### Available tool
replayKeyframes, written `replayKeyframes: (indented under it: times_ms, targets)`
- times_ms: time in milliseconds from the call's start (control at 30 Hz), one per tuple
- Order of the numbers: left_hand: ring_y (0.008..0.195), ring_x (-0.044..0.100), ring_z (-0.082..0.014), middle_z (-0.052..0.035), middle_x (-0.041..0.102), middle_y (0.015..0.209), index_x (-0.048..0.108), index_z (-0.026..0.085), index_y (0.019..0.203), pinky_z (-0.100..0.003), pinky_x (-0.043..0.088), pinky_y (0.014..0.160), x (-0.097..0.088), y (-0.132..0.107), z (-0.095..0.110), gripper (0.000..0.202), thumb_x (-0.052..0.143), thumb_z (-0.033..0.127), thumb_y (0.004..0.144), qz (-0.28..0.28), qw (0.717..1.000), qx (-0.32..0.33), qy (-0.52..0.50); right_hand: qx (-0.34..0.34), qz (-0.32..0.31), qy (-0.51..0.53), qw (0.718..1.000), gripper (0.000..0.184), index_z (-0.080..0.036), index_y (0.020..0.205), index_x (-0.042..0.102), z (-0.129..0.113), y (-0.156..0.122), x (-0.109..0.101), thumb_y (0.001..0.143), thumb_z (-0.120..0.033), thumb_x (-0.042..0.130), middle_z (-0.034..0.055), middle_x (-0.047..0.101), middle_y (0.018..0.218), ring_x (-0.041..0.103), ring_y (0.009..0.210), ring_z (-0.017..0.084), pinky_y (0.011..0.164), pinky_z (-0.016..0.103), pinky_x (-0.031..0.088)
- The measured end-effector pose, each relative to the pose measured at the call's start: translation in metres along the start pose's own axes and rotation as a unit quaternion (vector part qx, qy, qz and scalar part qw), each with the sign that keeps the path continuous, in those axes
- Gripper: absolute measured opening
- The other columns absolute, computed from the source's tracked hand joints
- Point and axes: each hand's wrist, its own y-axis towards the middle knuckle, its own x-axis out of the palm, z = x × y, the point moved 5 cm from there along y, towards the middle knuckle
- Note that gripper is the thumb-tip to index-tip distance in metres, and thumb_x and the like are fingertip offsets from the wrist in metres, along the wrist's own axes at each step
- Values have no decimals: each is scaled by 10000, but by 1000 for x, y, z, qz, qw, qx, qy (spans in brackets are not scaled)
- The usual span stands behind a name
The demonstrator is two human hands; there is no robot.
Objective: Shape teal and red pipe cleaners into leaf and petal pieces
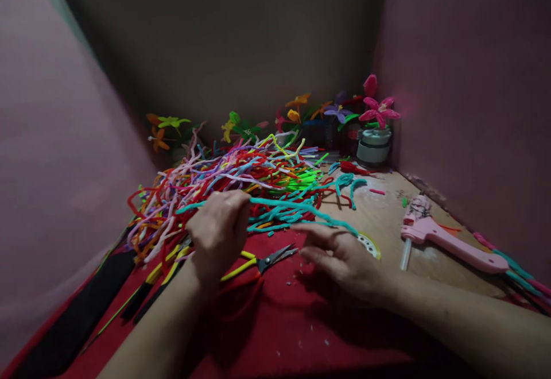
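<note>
My left hand (219,232) is closed around the end of a teal pipe cleaner (301,209) that stretches to the right. My right hand (344,258) lies low over the red cloth (279,321), fingers pointing left and apart, with the teal pipe cleaner crossing just above its fingertips. Between the two hands lie scissors (269,259) with yellow handles. Behind the hands spreads a big heap of pipe cleaners (232,178) in many colours, with a bunch of teal ones at its right side.
A pink glue gun (443,241) lies on the wooden tabletop at the right. Finished pipe-cleaner flowers (379,109) stand along the back wall, some in a round grey pot (373,146). A small tape roll (369,245) sits by my right hand. Walls close in on both sides.
</note>
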Motion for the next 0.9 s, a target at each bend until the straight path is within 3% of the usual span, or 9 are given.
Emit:
replayKeyframes:
  times_ms: [100,167,233,333,400,500,567,667,900]
  targets:
    - [760,539,-165,-48,646,833,537,181,947,-308,398,738,10,-2,33,184,500,109,782,-87,992,95,-10,83,50,193,976,392,-213,1200,486,6,4,-8,847,-380,460,8,560,761,469,513,72,483,213,388]
    - [780,535,-184,-64,643,801,550,168,932,-330,388,727,19,-5,50,158,437,150,824,-136,982,129,-28,91,76,234,965,379,-190,1158,528,9,6,-15,858,-401,435,9,567,690,499,537,88,510,220,400]
    - [707,530,-162,-61,626,741,559,160,880,-305,376,665,26,-7,58,179,382,156,849,-164,978,122,-42,93,110,269,952,352,-182,1088,574,15,10,-23,856,-409,439,17,585,696,516,562,95,534,228,409]
    - [568,495,-127,-25,575,619,544,167,769,-273,327,556,33,-9,58,191,375,168,859,-181,981,71,-23,83,144,354,920,300,-175,902,630,21,16,-30,822,-429,491,38,610,838,563,694,116,650,264,448]
    - [557,503,-123,-13,571,612,539,172,785,-265,317,532,36,-12,59,172,385,181,860,-196,979,51,-16,76,120,413,900,331,-173,876,616,19,20,-30,835,-457,451,44,614,819,573,731,139,695,308,457]
    - [543,511,-126,-1,578,615,534,179,836,-261,312,508,42,-19,63,159,378,151,847,-226,972,61,-19,100,76,468,875,421,-163,861,590,12,25,-32,856,-512,355,12,564,613,525,550,127,583,306,454]
    - [517,496,-128,8,564,587,529,187,824,-262,301,488,46,-23,67,149,389,138,826,-242,967,79,-24,97,91,468,874,441,-171,739,560,7,26,-40,848,-540,344,-59,366,400,386,383,99,471,264,403]
    - [519,495,-127,7,563,585,530,196,866,-255,300,483,48,-25,70,150,409,137,801,-253,962,98,-33,114,96,448,882,467,-167,649,515,3,25,-51,855,-542,327,-100,172,327,158,314,66,375,212,271]
    - [509,506,-120,4,571,569,556,200,817,-246,261,451,44,-22,56,202,377,109,787,-259,963,76,4,145,175,475,850,454,-155,629,515,-8,22,-80,929,-378,257,-87,201,295,139,314,51,367,194,213]
